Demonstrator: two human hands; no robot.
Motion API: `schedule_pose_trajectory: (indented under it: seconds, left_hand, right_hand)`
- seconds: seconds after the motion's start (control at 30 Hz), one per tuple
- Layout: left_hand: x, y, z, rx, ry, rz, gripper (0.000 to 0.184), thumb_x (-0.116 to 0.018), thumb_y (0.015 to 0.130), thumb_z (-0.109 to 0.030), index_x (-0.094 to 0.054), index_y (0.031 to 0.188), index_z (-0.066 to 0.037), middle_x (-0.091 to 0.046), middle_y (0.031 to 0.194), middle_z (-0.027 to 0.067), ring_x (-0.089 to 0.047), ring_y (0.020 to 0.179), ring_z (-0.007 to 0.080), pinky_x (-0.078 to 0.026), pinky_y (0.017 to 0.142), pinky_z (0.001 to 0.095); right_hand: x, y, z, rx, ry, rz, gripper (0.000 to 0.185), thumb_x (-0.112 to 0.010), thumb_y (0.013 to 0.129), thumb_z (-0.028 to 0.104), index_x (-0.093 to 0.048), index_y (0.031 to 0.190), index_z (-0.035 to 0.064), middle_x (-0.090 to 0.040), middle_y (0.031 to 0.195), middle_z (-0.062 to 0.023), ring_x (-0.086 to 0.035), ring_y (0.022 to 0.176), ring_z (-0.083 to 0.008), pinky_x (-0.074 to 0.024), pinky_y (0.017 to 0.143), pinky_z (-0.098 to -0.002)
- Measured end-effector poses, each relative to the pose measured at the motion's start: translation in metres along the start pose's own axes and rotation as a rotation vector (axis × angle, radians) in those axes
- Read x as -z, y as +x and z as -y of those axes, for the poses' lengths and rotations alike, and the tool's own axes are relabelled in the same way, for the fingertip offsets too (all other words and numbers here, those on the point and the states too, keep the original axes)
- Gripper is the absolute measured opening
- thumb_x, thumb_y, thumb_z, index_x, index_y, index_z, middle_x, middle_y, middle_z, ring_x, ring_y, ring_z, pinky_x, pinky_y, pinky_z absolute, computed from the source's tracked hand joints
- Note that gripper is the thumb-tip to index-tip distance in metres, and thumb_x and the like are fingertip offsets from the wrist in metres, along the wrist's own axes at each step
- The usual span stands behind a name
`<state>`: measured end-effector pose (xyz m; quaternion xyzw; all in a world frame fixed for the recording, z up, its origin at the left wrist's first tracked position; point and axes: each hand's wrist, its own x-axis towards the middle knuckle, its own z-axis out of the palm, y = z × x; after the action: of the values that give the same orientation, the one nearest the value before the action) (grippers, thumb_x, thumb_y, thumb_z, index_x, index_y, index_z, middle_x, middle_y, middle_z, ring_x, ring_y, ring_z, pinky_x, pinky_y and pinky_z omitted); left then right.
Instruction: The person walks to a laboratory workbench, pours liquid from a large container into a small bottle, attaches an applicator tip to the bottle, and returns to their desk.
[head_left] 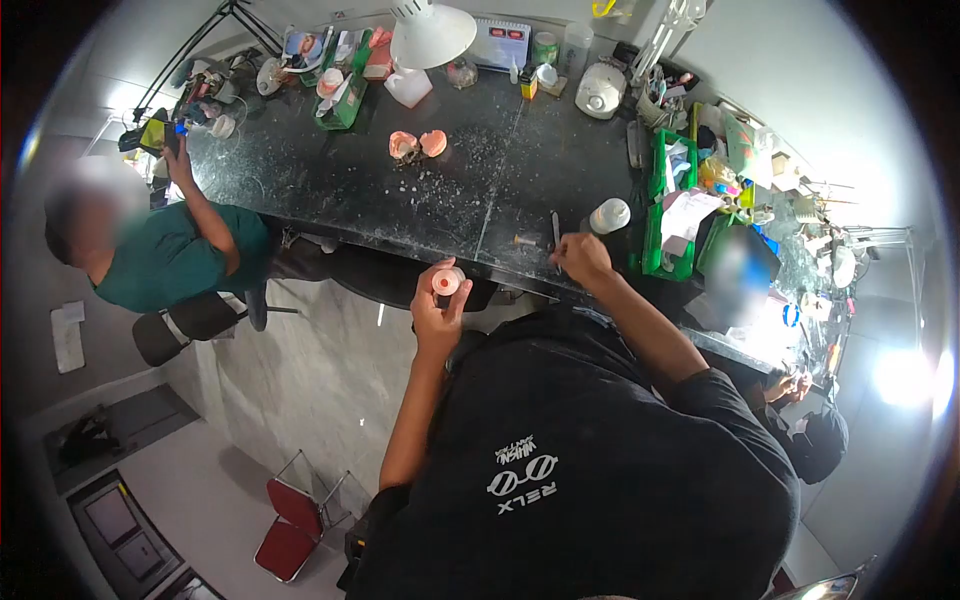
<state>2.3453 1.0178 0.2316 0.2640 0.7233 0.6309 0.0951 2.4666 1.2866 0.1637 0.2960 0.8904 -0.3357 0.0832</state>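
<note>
My left hand [437, 310] is wrapped round a small whitish cup [447, 281] with something red inside, in front of the bench edge. Over the bench's front edge is my right hand [582, 260], its fingers closed near the lower end of a thin light-coloured tool [556, 230]; whether they grip it cannot be made out. A white bottle [609, 216] stands just beyond the right hand. Left of that hand a small object [525, 240] lies on the bench. Two pink and white pieces [404, 146] lie farther back among white crumbs.
A lamp [433, 36] hangs over the back of the dark bench [340, 190]. Green trays [668, 235] with supplies stand at right. A person in green [170, 250] sits at left; another person's hands [790, 385] are at right. A red chair [291, 530] stands behind.
</note>
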Motion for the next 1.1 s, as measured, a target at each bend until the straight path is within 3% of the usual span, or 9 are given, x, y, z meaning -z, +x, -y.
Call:
schedule_pose_trajectory:
  seconds: [0.17, 0.23, 0.33, 0.43, 0.63, 0.77, 0.9, 0.97, 1.1]
  left_hand:
    - [0.006, 0.002, -0.004, 0.037, 0.094, 0.026, 0.035, -0.075, 0.089, -0.005, -0.06, 0.12, 0.0, -0.063, 0.122, 0.0108, -0.063, 0.104, 0.0163, -0.05, 0.093, 0.0303]
    - [0.006, 0.001, -0.009, 0.064, 0.043, 0.005, 0.033, -0.074, 0.089, -0.004, -0.059, 0.118, -0.001, -0.063, 0.124, 0.0123, -0.062, 0.11, 0.018, -0.048, 0.097, 0.0321]
    - [0.007, 0.0, -0.012, 0.098, 0.03, -0.012, 0.035, -0.074, 0.088, -0.004, -0.058, 0.119, 0.0, -0.063, 0.125, 0.0137, -0.061, 0.111, 0.0191, -0.048, 0.098, 0.0319]
    - [0.006, -0.001, -0.013, 0.119, 0.031, -0.028, 0.035, -0.074, 0.089, -0.006, -0.058, 0.12, 0.0, -0.064, 0.124, 0.0128, -0.062, 0.11, 0.018, -0.048, 0.097, 0.0312]
    - [0.005, 0.001, -0.007, 0.039, 0.052, -0.027, 0.035, -0.075, 0.089, -0.006, -0.058, 0.12, 0.001, -0.066, 0.117, 0.0127, -0.065, 0.104, 0.0186, -0.05, 0.093, 0.0305]
    - [-0.002, 0.003, -0.012, 0.038, 0.061, -0.03, 0.033, -0.076, 0.088, -0.007, -0.06, 0.116, 0.0, -0.068, 0.11, 0.0133, -0.067, 0.101, 0.0222, -0.05, 0.09, 0.0323]
    - [-0.011, -0.005, 0.001, 0.062, 0.044, -0.056, 0.033, -0.077, 0.088, -0.009, -0.06, 0.115, -0.001, -0.068, 0.115, 0.0138, -0.067, 0.107, 0.0253, -0.051, 0.092, 0.0349]
    - [-0.014, -0.008, -0.006, 0.041, 0.026, -0.102, 0.034, -0.077, 0.088, -0.009, -0.06, 0.116, -0.001, -0.068, 0.117, 0.0141, -0.067, 0.109, 0.0254, -0.051, 0.094, 0.0355]
    - [-0.016, -0.019, -0.019, 0.1, -0.013, -0.114, 0.034, -0.076, 0.088, -0.008, -0.061, 0.118, -0.001, -0.068, 0.118, 0.0133, -0.066, 0.11, 0.0224, -0.049, 0.096, 0.034]
  right_hand:
    - [-0.039, 0.032, -0.031, -0.073, -0.046, 0.078, 0.025, -0.083, 0.076, 0.026, -0.074, 0.089, 0.0065, -0.073, 0.092, -0.0191, -0.071, 0.092, -0.0369, -0.0539, 0.077, -0.0484]
    - [-0.05, 0.045, -0.044, -0.145, 0.165, 0.028, 0.024, -0.081, 0.078, 0.026, -0.073, 0.088, 0.005, -0.073, 0.09, -0.0204, -0.07, 0.09, -0.0383, -0.0536, 0.077, -0.0492]
    - [-0.037, 0.044, -0.03, -0.052, 0.101, -0.185, 0.029, -0.074, 0.086, 0.032, -0.069, 0.087, 0.0035, -0.072, 0.089, -0.0188, -0.069, 0.087, -0.0388, -0.0533, 0.075, -0.0498]
    - [-0.017, 0.034, -0.009, 0.072, -0.091, -0.332, 0.018, -0.065, 0.089, 0.02, -0.068, 0.086, 0.0032, -0.071, 0.09, -0.018, -0.068, 0.085, -0.0385, -0.0546, 0.076, -0.0479]
    - [0.048, 0.003, 0.0, 0.152, 0.093, -0.691, 0.024, -0.076, 0.082, 0.023, -0.068, 0.096, 0.0055, -0.071, 0.101, -0.011, -0.069, 0.091, -0.0344, -0.0556, 0.08, -0.0449]
    - [0.079, -0.002, -0.027, 0.004, -0.115, -0.611, 0.059, -0.084, 0.074, 0.03, -0.063, 0.124, 0.0061, -0.067, 0.114, -0.0168, -0.065, 0.105, -0.0374, -0.0535, 0.088, -0.046]
    - [0.066, 0.008, -0.064, 0.022, -0.14, -0.448, 0.061, -0.087, 0.07, 0.026, -0.064, 0.123, 0.0053, -0.068, 0.113, -0.0175, -0.066, 0.104, -0.0363, -0.0537, 0.087, -0.0457]
    - [0.068, 0.003, -0.055, 0.039, -0.047, -0.464, 0.06, -0.087, 0.07, 0.024, -0.064, 0.121, 0.0046, -0.072, 0.104, -0.015, -0.069, 0.096, -0.0364, -0.0547, 0.084, -0.0463]
    - [0.067, 0.005, -0.051, 0.015, -0.071, -0.433, 0.062, -0.087, 0.069, 0.024, -0.062, 0.123, 0.0043, -0.072, 0.107, -0.016, -0.069, 0.098, -0.0365, -0.0549, 0.085, -0.0459]
